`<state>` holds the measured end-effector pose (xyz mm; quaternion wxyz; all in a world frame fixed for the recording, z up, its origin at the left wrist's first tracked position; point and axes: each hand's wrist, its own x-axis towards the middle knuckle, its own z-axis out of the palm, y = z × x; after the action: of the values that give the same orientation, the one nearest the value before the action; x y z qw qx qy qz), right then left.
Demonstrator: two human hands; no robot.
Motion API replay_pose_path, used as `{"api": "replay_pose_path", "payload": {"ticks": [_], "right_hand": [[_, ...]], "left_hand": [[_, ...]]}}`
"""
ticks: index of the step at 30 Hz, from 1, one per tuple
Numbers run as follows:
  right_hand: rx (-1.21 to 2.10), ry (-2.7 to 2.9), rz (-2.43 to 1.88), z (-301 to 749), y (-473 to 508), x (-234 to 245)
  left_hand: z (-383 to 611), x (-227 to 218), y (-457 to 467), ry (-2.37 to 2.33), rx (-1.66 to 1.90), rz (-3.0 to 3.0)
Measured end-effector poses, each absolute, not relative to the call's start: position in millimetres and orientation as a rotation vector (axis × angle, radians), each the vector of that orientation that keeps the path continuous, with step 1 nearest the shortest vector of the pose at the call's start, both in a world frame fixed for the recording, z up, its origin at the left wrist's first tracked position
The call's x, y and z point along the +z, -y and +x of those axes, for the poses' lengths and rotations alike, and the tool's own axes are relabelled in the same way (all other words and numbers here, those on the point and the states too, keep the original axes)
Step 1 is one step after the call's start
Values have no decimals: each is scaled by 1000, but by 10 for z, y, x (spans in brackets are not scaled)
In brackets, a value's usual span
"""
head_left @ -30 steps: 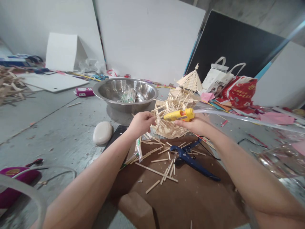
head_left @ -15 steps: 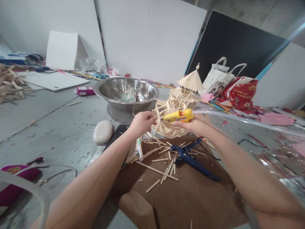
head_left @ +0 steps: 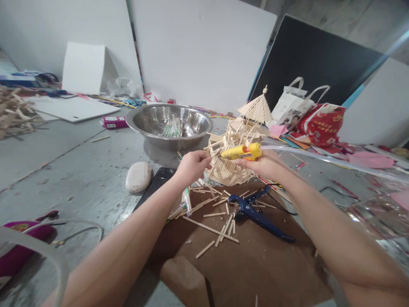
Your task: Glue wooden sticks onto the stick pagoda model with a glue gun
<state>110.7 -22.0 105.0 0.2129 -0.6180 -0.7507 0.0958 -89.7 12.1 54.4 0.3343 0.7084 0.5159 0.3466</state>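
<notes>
A small tower model (head_left: 241, 136) built of wooden sticks stands on the floor just past a brown cardboard sheet (head_left: 255, 264). My right hand (head_left: 265, 164) is closed round a yellow glue gun (head_left: 241, 152), whose nozzle points left at the model's side. My left hand (head_left: 191, 165) is closed in a pinch at the model's left edge, close to the nozzle; what it pinches is too small to make out. Loose wooden sticks (head_left: 211, 217) lie scattered on the cardboard below both hands.
Blue-handled cutters (head_left: 258, 215) lie on the cardboard. A steel bowl (head_left: 169, 123) with wrapped sticks sits behind, a white oval object (head_left: 137, 177) and a dark phone (head_left: 158, 179) to the left. Bags (head_left: 319, 121), paper scraps and white boards line the back.
The glue gun and my right hand have shifted slightly right and up along the model. My left hand stays pinched at the same spot.
</notes>
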Motion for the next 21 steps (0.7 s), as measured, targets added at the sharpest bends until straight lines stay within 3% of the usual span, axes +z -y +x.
{"api": "replay_pose_path", "payload": {"ticks": [21], "right_hand": [[299,1928,-1762,1140,240,1078]], "left_hand": [[-772,449,-128,-1518,937,1795]]}}
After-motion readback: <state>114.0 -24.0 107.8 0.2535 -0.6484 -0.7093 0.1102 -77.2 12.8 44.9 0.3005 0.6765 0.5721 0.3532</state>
